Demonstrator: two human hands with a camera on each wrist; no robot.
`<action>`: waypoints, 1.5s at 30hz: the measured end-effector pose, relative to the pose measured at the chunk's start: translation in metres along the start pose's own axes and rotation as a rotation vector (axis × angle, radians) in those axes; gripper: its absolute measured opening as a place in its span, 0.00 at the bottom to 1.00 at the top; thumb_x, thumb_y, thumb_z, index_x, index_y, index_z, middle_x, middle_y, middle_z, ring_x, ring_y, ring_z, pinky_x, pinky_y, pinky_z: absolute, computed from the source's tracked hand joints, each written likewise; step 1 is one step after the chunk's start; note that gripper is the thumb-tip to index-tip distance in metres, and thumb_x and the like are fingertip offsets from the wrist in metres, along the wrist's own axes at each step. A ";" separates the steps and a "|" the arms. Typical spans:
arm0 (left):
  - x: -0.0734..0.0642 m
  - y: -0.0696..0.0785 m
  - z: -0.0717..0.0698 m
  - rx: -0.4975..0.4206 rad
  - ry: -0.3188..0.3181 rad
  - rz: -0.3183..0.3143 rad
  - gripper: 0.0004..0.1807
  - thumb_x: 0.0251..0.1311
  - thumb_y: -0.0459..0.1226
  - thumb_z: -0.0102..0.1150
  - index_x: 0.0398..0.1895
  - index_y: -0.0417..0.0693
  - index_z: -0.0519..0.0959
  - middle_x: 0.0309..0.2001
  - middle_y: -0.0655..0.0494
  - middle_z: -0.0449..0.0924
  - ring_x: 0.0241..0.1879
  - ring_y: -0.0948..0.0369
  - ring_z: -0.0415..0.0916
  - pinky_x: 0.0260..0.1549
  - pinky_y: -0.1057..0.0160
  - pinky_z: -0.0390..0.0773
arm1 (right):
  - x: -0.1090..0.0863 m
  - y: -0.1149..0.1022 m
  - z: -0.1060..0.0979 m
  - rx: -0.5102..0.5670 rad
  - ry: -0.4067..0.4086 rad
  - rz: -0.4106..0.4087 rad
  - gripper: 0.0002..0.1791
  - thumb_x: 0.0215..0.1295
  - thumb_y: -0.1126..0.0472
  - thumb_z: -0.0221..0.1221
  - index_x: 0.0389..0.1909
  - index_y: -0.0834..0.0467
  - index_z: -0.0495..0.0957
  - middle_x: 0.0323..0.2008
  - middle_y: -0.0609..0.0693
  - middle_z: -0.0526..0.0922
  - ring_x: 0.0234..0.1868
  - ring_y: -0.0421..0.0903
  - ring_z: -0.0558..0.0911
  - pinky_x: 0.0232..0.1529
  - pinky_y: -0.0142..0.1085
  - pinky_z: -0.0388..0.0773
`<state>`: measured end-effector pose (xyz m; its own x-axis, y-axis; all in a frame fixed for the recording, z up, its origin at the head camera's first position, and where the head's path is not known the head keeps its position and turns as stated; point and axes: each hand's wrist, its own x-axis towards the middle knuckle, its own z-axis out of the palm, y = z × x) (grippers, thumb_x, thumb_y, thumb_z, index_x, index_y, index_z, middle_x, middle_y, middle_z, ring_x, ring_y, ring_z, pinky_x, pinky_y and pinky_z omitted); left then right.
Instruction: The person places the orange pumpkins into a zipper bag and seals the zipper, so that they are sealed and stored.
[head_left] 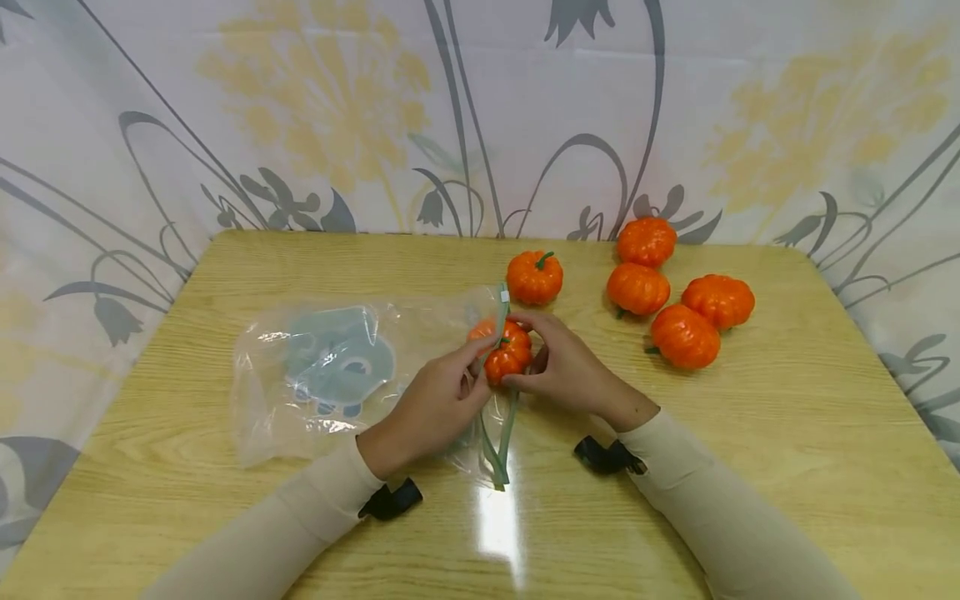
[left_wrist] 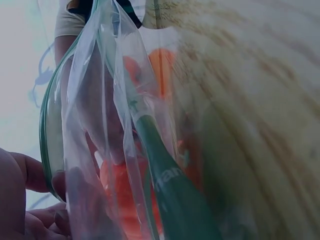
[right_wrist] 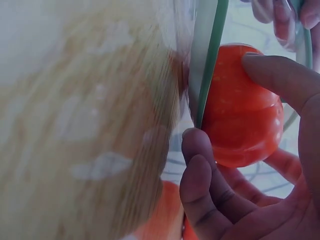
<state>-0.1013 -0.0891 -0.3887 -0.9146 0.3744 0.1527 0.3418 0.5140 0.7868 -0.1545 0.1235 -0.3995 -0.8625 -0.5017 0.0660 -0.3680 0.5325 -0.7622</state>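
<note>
A clear zip bag (head_left: 258,400) with a blue-grey animal print (head_left: 341,354) lies flat on the table, its green-edged mouth toward the right. My left hand (head_left: 435,404) pinches the rim of that mouth, and in the left wrist view the green edge (left_wrist: 45,135) runs between thumb and finger. A small orange toy pumpkin (head_left: 510,357) is at the mouth, gripped by my right hand (head_left: 573,367). In the right wrist view the thumb lies on the pumpkin (right_wrist: 245,115), with fingers below and the green rim against its side. More orange shows behind the rim; I cannot tell whether it is another pumpkin.
Just behind the bag's mouth stands another pumpkin (head_left: 535,277) with a green stem. Several more pumpkins (head_left: 684,336) cluster at the back right of the wooden table (head_left: 787,467). A patterned cloth (head_left: 510,108) hangs along the table's back edge.
</note>
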 end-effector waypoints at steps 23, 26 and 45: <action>-0.003 0.009 -0.002 0.110 -0.032 0.007 0.32 0.62 0.36 0.53 0.72 0.52 0.69 0.27 0.63 0.72 0.19 0.69 0.61 0.21 0.70 0.65 | 0.002 -0.006 0.000 -0.067 -0.028 0.028 0.40 0.56 0.52 0.73 0.68 0.54 0.68 0.54 0.53 0.76 0.27 0.43 0.74 0.28 0.33 0.75; -0.004 0.008 0.001 0.112 -0.031 0.018 0.34 0.60 0.36 0.56 0.72 0.51 0.68 0.30 0.62 0.73 0.20 0.68 0.64 0.22 0.71 0.67 | 0.001 -0.005 0.000 -0.076 -0.036 0.032 0.40 0.55 0.51 0.73 0.68 0.53 0.68 0.53 0.52 0.77 0.29 0.44 0.74 0.29 0.33 0.75; -0.003 0.011 0.002 0.090 -0.002 0.024 0.31 0.60 0.35 0.60 0.70 0.49 0.70 0.35 0.61 0.77 0.21 0.67 0.67 0.22 0.70 0.71 | 0.001 -0.004 0.001 -0.045 -0.024 0.020 0.42 0.57 0.56 0.73 0.70 0.53 0.63 0.51 0.54 0.76 0.25 0.44 0.74 0.27 0.33 0.74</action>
<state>-0.0939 -0.0829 -0.3814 -0.9053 0.3894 0.1697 0.3821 0.5721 0.7258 -0.1537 0.1200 -0.3973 -0.8616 -0.5063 0.0348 -0.3661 0.5725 -0.7336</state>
